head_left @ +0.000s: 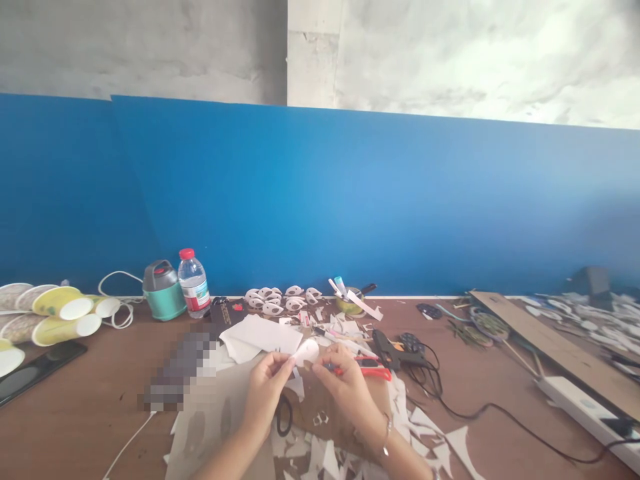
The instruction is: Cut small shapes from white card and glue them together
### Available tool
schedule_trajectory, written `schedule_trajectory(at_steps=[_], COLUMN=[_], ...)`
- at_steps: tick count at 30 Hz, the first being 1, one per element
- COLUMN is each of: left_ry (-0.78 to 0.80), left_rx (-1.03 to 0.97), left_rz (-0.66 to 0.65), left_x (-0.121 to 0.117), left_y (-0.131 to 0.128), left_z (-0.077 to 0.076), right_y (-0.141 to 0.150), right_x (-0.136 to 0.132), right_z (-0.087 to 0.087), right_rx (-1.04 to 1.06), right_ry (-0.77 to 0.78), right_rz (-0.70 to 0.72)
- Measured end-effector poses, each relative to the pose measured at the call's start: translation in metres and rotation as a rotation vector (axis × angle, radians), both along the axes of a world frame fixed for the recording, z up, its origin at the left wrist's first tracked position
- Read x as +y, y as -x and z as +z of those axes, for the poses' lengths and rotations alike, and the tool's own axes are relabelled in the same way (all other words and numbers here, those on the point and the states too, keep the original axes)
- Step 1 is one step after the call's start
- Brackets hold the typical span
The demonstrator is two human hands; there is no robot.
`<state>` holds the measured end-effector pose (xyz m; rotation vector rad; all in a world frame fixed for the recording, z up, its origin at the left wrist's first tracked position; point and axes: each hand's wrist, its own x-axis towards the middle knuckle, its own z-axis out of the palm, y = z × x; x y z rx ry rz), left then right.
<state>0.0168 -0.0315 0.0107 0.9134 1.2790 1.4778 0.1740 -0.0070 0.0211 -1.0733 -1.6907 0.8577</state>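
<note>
A small rounded white paper piece (307, 351) is held up over the middle of the desk. My left hand (267, 387) pinches its left edge between thumb and fingers. At its lower right edge, the fingers of my right hand (345, 387) are closed on the piece too. Just behind my right hand lies a red utility knife (377, 371), partly hidden by it. The handle of a pair of scissors (285, 416) shows between my forearms. Blank white paper sheets (263, 333) lie beyond my left hand, and white paper scraps (327, 460) are scattered below.
A black glue gun (395, 350) with a trailing cable lies right of the hands. Several finished-looking white cut shapes (273, 309) sit near the blue partition (320, 200). A water bottle (194, 283), paper cups (65, 303) and a phone (43, 370) are left; a power strip (585, 407) is right.
</note>
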Motion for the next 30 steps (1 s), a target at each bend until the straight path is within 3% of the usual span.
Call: schedule_trajectory(at_steps=[15,30], left_ry=[-0.077,-0.051], left_rx=[0.201,0.129], left_rz=[-0.010,-0.092], left_x=[-0.0021,-0.0034], left_y=[-0.0008,-0.0015], left_z=[-0.0013,-0.0014], right_y=[0.0057,0.0090], right_x=[-0.0055,-0.0050], right_z=[0.0056,0.0019], right_rx=[-0.284,-0.344], right_ry=[-0.140,-0.191], right_rz=[-0.151,-0.247])
